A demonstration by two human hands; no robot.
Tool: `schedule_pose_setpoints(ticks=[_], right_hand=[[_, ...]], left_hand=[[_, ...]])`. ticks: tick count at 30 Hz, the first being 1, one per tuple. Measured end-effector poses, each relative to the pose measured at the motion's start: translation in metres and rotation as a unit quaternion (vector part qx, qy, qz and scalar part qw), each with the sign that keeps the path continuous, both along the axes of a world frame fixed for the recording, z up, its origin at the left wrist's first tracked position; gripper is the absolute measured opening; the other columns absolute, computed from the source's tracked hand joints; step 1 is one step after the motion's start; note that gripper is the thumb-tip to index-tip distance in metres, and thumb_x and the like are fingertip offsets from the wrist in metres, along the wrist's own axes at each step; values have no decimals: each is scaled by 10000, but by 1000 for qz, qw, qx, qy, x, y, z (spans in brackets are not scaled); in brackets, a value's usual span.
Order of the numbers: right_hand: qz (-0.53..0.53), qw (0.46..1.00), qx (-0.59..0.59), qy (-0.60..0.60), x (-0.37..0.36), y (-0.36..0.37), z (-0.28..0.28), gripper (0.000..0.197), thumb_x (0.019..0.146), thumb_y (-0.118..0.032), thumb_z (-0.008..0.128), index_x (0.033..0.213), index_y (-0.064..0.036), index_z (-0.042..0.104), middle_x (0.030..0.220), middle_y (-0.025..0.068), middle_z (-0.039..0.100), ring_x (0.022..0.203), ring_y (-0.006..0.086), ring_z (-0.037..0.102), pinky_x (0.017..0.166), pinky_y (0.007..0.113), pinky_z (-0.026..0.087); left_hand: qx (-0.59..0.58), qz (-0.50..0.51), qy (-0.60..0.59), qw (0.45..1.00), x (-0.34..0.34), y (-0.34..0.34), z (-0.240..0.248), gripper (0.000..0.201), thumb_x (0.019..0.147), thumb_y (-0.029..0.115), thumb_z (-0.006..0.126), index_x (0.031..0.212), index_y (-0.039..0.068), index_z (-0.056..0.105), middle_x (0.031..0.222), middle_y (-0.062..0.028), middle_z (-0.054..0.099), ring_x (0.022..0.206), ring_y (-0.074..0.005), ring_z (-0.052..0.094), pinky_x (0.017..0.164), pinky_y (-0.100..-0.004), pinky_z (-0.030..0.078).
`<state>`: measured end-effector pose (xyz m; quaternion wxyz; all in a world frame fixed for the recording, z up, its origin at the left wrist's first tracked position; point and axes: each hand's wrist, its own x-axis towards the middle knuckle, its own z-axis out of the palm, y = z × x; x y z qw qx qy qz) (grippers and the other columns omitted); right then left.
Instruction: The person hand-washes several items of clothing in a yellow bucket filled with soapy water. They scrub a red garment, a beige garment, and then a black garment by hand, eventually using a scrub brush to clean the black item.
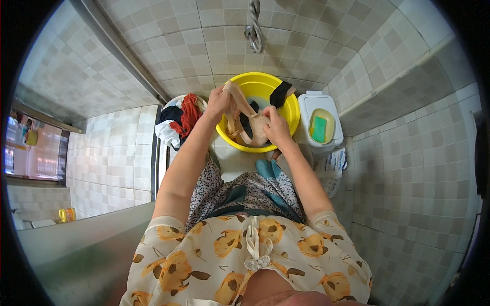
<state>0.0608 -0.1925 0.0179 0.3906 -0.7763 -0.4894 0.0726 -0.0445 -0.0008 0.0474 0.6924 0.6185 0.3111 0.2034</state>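
Over the yellow basin (255, 76), a beige bra (257, 126) is stretched between my two hands. My left hand (219, 100) grips a band of it at the basin's left rim. On the other side, my right hand (277, 126) pinches the fabric near a cup. Dark cloth shows through the gaps below the bra, and some pale water (260, 92) is visible in the basin. A black cloth (279, 95) hangs over the basin's right rim.
Left of the basin, a container holds a heap of red, black and white clothes (189, 115). To the right, a white lidded bin (331, 106) carries a yellow soap dish (329, 122) with green soap (319, 129). A shower hose (256, 28) hangs on the tiled wall.
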Motion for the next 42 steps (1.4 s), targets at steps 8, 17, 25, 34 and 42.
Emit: schedule_pose_setpoints(ticks=[8,17,25,34,42], right_hand=[[128,969,9,213,12,-12,-22,243,789,-201,691,938,-22,622,822,94,631,686,151,599,645,274,487],[72,969,89,220,42,33,88,392,804,-199,676,1129,-7,569,938,130,648,784,208,610,716,312,497],[9,995,56,-86,27,33,100,202,791,-177,639,884,-4,595,710,124,573,634,176,516,617,310,439],[-11,991,101,92,39,59,77,216,829,-186,609,840,30,591,674,71,577,636,116,504,608,288,439],[-85,906,176,375,47,82,57,244,894,-218,543,849,14,603,771,73,623,647,137,535,603,304,435]], left_hand=[[15,-161,-84,983,6,-8,72,406,958,357,477,1203,49,574,1045,-38,624,939,-132,571,872,-270,450],[92,-261,-25,961,10,6,96,327,899,162,509,1184,20,586,1040,-52,637,942,-131,585,858,-273,466],[18,-226,-53,972,-15,8,72,307,818,30,575,1118,-21,613,1003,-60,654,916,-144,609,845,-265,488],[-122,-59,-37,990,-36,13,-13,776,799,352,685,1425,121,289,1379,-132,405,1223,-264,428,1013,-443,320],[-139,185,28,972,-28,-79,-101,902,841,531,584,1419,-50,209,1420,-233,325,1307,-289,339,1060,-341,274]])
